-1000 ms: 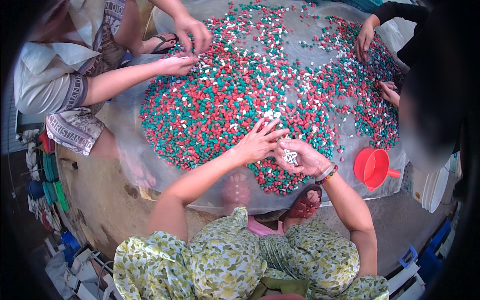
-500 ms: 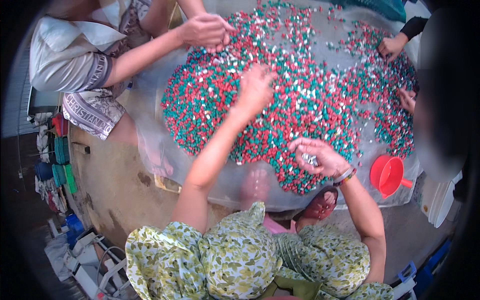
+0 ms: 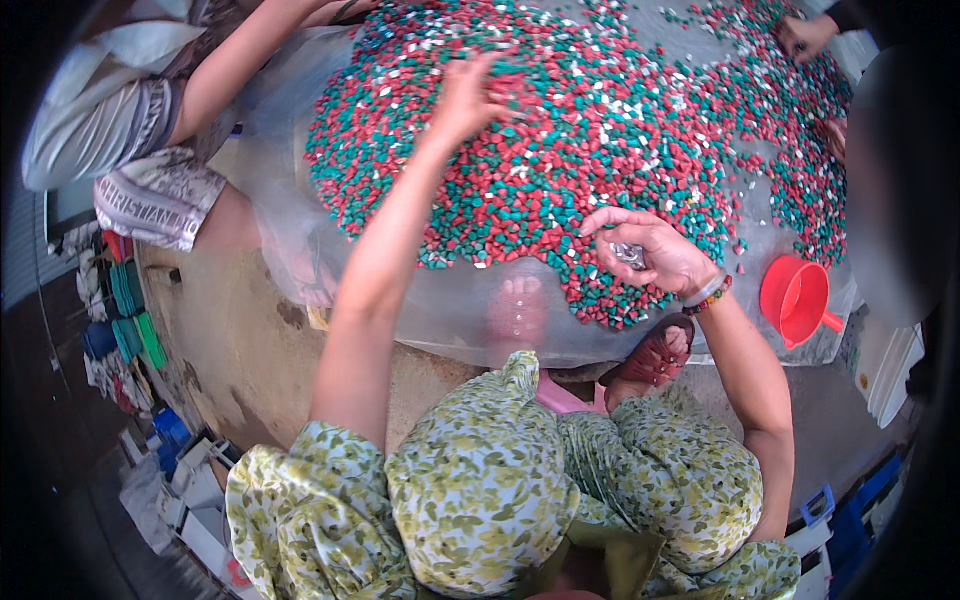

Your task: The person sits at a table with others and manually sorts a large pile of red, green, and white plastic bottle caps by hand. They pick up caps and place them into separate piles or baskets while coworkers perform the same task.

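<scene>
A wide heap of small red, green and white pieces is spread over a clear plastic sheet. My left hand hovers over the far left part of the heap. Its thumb stands apart from the fingers, whose tips are smeared by motion, and I see nothing held there. Above the heap's near edge, my right hand is turned partly palm up with curled fingers. Several shiny silvery-white pieces lie cupped in it. Its wrist carries a pale band and a beaded bracelet.
A red plastic dipper with a handle lies at the sheet's right edge. At the left, a co-worker's arm reaches in. Another person's hand touches pieces at far right. White buckets stand at right. My sandalled foot is beside the heap.
My left hand has swung a little to the left and away over the heap, its fingers spreading. The right hand keeps its silvery pieces. The whole view has shifted slightly.
</scene>
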Available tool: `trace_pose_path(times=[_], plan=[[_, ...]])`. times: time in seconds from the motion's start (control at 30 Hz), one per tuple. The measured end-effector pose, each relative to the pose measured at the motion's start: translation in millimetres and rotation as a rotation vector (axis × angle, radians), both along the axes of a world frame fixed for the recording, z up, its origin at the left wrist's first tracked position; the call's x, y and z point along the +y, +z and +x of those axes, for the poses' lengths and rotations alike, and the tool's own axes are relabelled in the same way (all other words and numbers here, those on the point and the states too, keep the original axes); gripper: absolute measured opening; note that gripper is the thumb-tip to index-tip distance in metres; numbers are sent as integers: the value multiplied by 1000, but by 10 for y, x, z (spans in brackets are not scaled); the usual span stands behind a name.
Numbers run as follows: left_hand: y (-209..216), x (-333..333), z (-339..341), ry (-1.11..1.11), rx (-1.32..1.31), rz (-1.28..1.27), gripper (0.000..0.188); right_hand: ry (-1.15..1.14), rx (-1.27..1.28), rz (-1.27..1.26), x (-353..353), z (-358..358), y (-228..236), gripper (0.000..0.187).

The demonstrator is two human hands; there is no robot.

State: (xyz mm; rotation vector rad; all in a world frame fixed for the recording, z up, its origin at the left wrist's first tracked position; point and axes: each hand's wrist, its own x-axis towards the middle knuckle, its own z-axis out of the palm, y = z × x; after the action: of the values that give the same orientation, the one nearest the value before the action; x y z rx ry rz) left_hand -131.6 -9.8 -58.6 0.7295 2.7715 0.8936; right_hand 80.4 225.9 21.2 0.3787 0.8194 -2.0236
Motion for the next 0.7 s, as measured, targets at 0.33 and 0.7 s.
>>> trace_pose_path(times=[0.33, 0.7], plan=[[116, 1440, 1027, -296, -129, 374, 82, -68, -8, 83, -3, 126, 114, 24], [684, -499, 999, -176, -359, -463, 37, -44, 62, 8, 245, 28, -85, 31]])
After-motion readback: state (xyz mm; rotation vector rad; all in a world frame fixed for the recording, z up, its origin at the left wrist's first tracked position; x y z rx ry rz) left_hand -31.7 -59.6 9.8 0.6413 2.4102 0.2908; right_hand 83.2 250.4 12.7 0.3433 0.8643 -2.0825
